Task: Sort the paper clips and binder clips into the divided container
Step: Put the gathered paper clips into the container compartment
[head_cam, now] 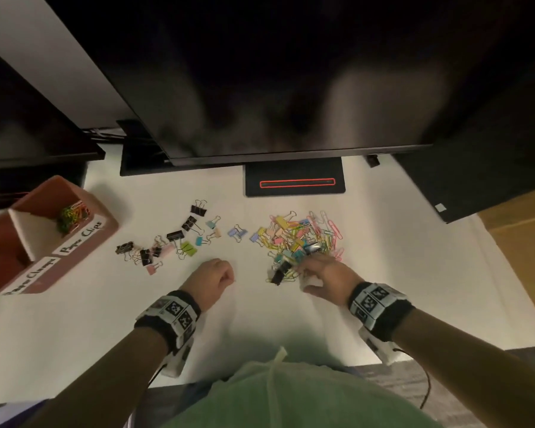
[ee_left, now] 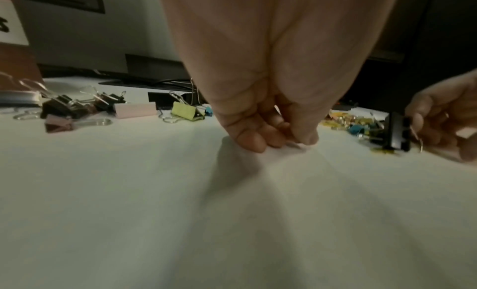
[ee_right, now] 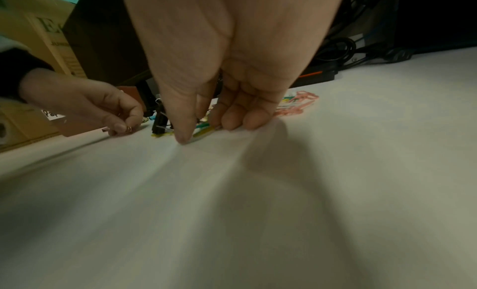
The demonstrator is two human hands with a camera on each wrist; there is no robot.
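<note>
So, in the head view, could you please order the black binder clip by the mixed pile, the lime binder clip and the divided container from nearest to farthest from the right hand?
1. Black binder clip, just left of the right hand, at its fingertips.
2. Lime binder clip, further left, beyond the left hand.
3. Divided container, at the table's far left.

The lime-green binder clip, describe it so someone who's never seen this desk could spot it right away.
Start at the brown divided container on the white desk's left side and look right to the loose group of mostly black binder clips. The lime-green binder clip lies at that group's near right edge, beyond the left hand. It is the only lime-green one there.
</note>
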